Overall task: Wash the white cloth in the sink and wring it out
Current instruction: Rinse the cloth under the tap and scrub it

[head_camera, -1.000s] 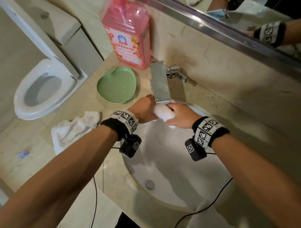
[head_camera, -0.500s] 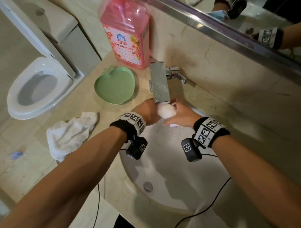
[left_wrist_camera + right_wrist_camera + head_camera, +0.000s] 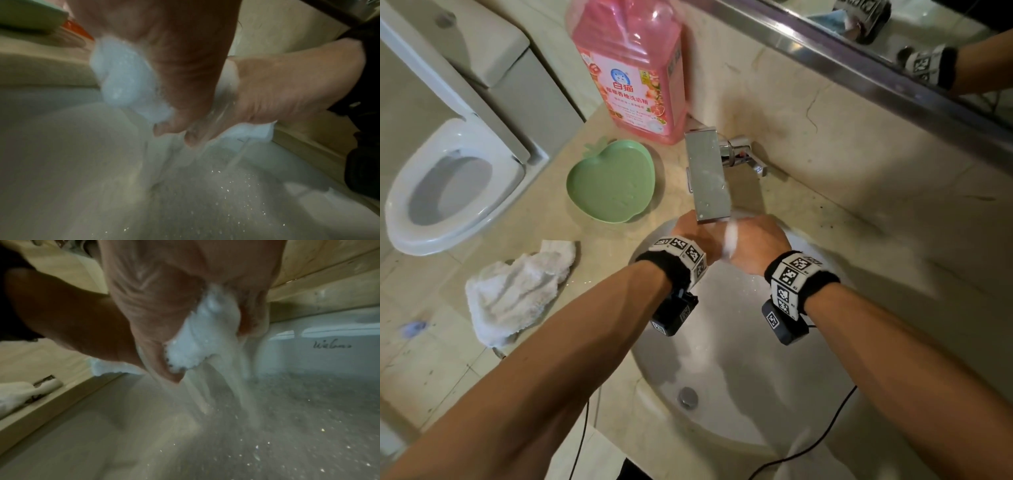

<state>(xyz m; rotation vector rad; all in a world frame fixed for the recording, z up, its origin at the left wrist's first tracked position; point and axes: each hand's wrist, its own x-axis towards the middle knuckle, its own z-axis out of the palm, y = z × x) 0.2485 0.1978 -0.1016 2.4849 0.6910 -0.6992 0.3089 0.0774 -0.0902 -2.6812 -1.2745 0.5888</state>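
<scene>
A small wet white cloth [image 3: 730, 241] is bunched between both hands over the white sink [image 3: 739, 359], just below the steel faucet spout [image 3: 707, 178]. My left hand [image 3: 695, 233] grips one end and my right hand [image 3: 756, 243] grips the other, knuckles almost touching. In the left wrist view the cloth [image 3: 127, 78] bulges out beside the curled left hand [image 3: 180, 65], and water streams down into the basin. In the right wrist view the cloth [image 3: 197, 344] is squeezed inside the right hand [image 3: 164, 296], again with water running off it.
A second white cloth [image 3: 517, 291] lies crumpled on the counter left of the sink. A green apple-shaped dish [image 3: 613, 185] and a pink detergent bottle [image 3: 633, 68] stand behind it. The drain [image 3: 687, 397] lies near the basin's front. A toilet [image 3: 448, 185] stands at far left.
The hands have closed in on each other under the spout. Less of the cloth shows between them than a second ago.
</scene>
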